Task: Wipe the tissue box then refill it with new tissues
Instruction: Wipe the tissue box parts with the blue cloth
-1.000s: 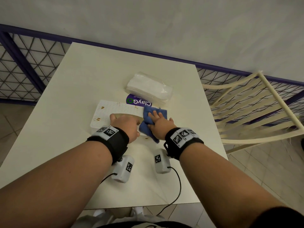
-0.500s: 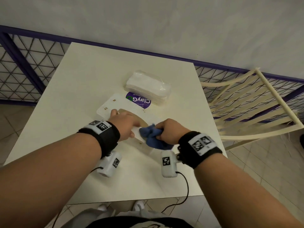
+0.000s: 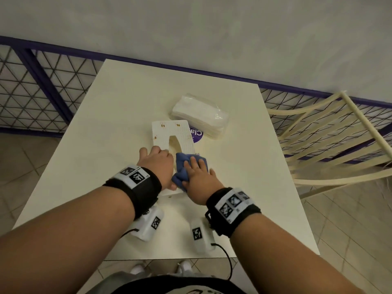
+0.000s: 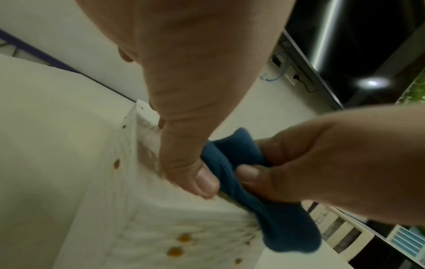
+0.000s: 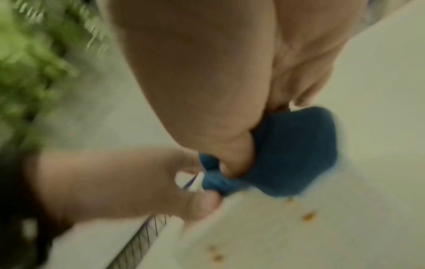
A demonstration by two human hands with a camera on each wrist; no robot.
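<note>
Tissue box [image 3: 162, 132] now turned end-on, left hand [image 3: 158, 164] curled round it, right hand [image 3: 200, 180] pinching blue cloth [image 3: 180, 163] against it; wiping unfinished.

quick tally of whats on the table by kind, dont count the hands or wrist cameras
tissue box: 1
blue cloth: 1
wrapped tissue pack: 1
purple round label: 1
total: 4
</note>
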